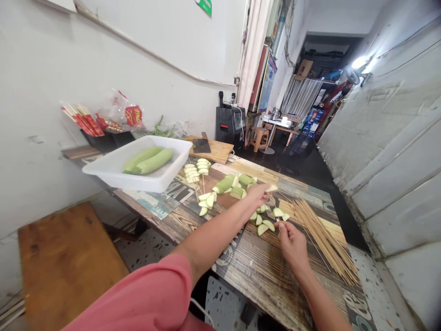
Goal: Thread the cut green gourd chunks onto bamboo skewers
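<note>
At four o'clock the left hand (258, 195) partly covers its slice (272, 188). Text on the poster (268, 82) at one is too small to read. The top edge crops the sign (205, 5) at twelve; the bottom, the bench (69, 266) at eight and sleeve (148, 294) at seven.

Whole squash (156, 162): light green. Cut slices (262, 229): pale flesh, green rind. Skewers (324, 239): tan. Tray (132, 182): white. Desk (265, 257): patchwork wood-grain print, browns, greys and teal, white lettering. Sleeve (155, 289): coral pink.
</note>
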The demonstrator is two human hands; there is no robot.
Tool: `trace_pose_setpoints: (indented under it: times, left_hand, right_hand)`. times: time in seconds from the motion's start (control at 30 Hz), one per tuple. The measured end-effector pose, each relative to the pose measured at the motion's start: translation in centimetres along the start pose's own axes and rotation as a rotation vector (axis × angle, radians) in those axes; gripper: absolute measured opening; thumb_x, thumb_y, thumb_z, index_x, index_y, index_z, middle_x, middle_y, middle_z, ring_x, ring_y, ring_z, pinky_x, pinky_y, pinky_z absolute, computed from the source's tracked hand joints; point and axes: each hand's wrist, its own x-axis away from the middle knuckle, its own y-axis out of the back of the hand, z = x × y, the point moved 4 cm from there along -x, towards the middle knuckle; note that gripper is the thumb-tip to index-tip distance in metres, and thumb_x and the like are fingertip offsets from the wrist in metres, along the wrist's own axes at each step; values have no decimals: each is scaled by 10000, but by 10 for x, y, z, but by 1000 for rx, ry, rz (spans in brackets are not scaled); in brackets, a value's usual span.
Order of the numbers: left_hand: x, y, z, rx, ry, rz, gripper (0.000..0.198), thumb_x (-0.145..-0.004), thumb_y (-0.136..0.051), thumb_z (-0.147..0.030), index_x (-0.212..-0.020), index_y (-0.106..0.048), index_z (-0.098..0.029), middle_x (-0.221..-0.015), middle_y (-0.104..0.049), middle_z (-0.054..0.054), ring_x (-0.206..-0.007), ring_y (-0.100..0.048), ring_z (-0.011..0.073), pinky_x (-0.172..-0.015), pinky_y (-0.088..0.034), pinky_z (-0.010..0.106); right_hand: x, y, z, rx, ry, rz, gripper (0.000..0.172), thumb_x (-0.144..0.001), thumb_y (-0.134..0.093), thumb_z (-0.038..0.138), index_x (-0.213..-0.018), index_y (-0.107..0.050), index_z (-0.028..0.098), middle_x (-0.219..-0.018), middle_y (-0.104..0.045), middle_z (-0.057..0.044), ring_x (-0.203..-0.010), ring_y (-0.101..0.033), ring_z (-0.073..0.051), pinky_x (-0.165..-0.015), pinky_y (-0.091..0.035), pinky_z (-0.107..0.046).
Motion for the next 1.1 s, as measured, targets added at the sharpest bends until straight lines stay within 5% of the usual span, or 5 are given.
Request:
trace_pose_setpoints:
  times: [0.23,0.37,0.5,0.9,1.1]
  left_hand:
    - [5,-3,-1,-63,14,38,139,-806,-506,-68,-681,-463,-110,-660,-581,90,-398,-295,-1,-318,-164,86]
    - [1,-1,-2,-59,1,26,117,-799,-518,-65,-693,-476,-93,-628,-557,73,-401,-320,2,-318,-172,88]
    - [0,-1,0,-49,20,51,115,-756,-593,-80,-702,-493,-92,-606,-534,45,-413,-352,9,-320,-179,90]
    - [3,-3,1,-46,9,63,134,-755,-589,-77,-670,-487,-94,-634,-572,72,-410,-327,-1,-322,-175,90]
    - [8,-7,8,-76,48,67,151,-767,-568,-66,-654,-472,-96,-619,-577,79,-401,-330,2,-329,-175,94]
  right_hand:
    - [2,-12,-3,-483,-299,143,425,-720,-528,539,-871,-566,143,-421,-255,118,-333,-152,-48,-320,-152,-188]
    - [-1,-3,1,-202,-109,14,402,-737,-535,497,-852,-632,124,-461,-453,46,-400,-383,-90,-402,-305,-205]
    - [0,2,4,102,106,-71,355,-797,-479,434,-851,-666,137,-768,-667,-65,-681,-586,-172,-644,-429,-256]
    - [0,4,0,237,174,-115,383,-839,-412,413,-884,-663,127,-822,-690,-96,-693,-616,-176,-657,-438,-254]
    - [-6,2,-6,128,106,-76,409,-846,-395,427,-875,-662,119,-548,-600,-17,-487,-521,-130,-480,-378,-219]
